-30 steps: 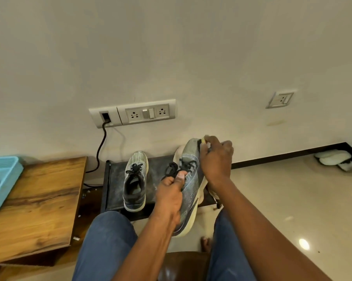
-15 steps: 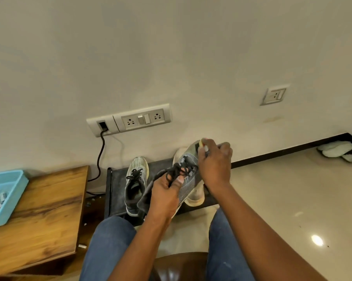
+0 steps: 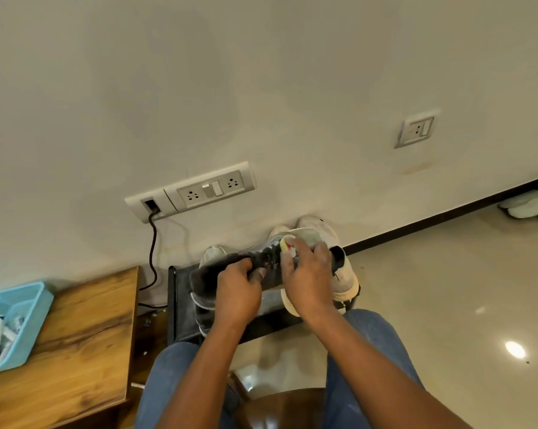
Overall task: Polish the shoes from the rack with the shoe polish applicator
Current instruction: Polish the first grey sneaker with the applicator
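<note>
While the person sits looking down at their lap, a grey sneaker [image 3: 269,267] is held sideways in the air above the black shoe rack [image 3: 176,301], between both hands and in front of the knees. Its shape is blurred. The left hand [image 3: 236,292] curls its fingers round the dark collar and laces of the sneaker. The right hand [image 3: 308,280] pinches a small yellowish polish applicator [image 3: 285,244] in its fingertips, pressed against the pale toe end of the sneaker. On the rack behind, partly hidden by the hands, stand a second grey sneaker [image 3: 213,252] to the left and a pair of white shoes [image 3: 343,274] to the right, all close to the wall. Left of the rack is a wooden table [image 3: 85,335] with a light blue basket [image 3: 16,317] at its edge. A black cable [image 3: 152,252] hangs from a wall socket panel [image 3: 190,191] above the rack. Blue jeans [image 3: 168,376] cover both legs at the bottom.
</note>
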